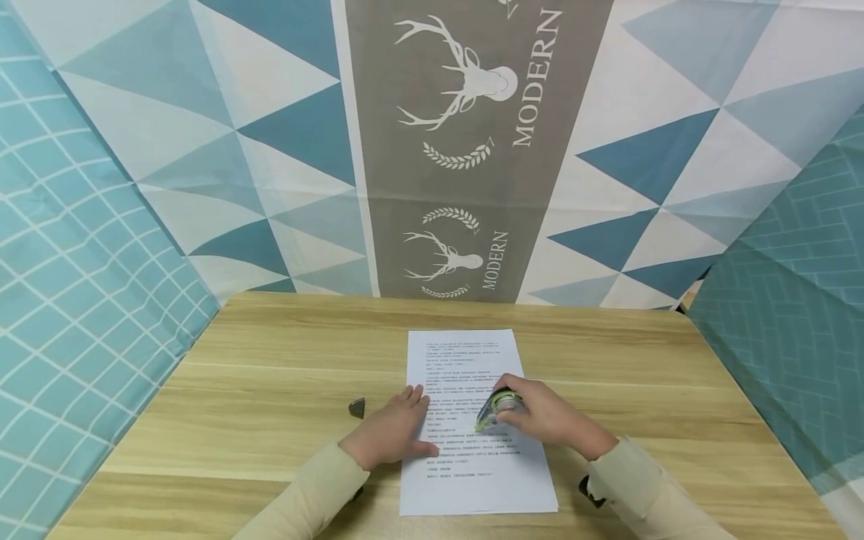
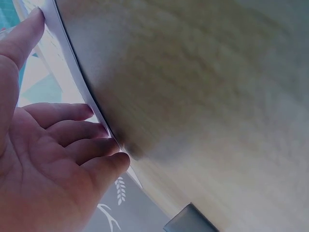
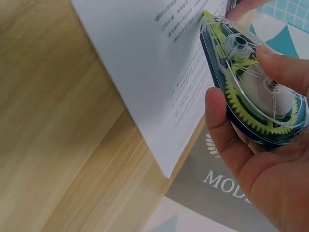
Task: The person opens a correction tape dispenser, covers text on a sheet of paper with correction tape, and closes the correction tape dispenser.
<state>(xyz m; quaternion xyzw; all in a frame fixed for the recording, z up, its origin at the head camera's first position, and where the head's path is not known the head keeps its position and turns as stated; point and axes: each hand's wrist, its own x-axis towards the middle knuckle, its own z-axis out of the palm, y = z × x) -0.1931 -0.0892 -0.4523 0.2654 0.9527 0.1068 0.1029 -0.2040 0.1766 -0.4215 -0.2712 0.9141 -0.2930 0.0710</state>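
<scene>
Here's the right hand [image 1: 543, 412], thumb and fingers clamped on a clear-plastic correction-tape dispenser with lime-green gears and a dark underside [image 3: 260, 92]. The thumb presses on the see-through casing while the fingers support it from the other side, and it tilts so that its green tip [image 3: 206, 14] points down at the lines of print, right at the page. Whether the tip actually presses on the paper, I cannot tell for certain.

Over to the left hand [image 1: 394, 427]: fingers straight, nothing gripped, fingertips resting along the left edge of the white paper sheet printed with rows of small black text [image 1: 479, 499]. Its thumb sits apart from the fingers, lower down on the page. Both arms come in from the near side in cream-coloured sleeves [image 1: 648, 487].

Just beyond the left hand, on its outer side, lies a small dark wedge-shaped piece [image 1: 357, 407], apart from the paper. Under it all runs a light wood-grain table [image 1: 270, 420]. Behind the far edge hangs a backdrop of blue, grey and white triangles [image 1: 297, 142] with a grey-brown panel of white deer heads [image 1: 405, 180].
</scene>
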